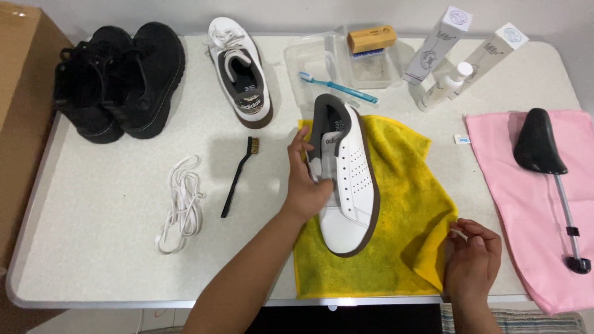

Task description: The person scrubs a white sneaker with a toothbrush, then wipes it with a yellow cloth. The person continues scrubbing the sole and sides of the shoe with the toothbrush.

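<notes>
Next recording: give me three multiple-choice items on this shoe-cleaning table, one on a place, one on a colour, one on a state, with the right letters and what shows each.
1. Where does the white sneaker under the left hand lie?
A. on the yellow cloth
B. on the pink cloth
C. in the clear tray

2. What colour is the toothbrush?
A. red
B. blue
C. black

3. What is the right hand doing?
A. holding the black-handled brush
B. lifting the shoe tree
C. pinching the yellow cloth's edge

Answers: 1 A, yellow cloth shows all round the sneaker; 2 B, its handle is blue; 3 C, the fingers close on the cloth's right edge.
</notes>
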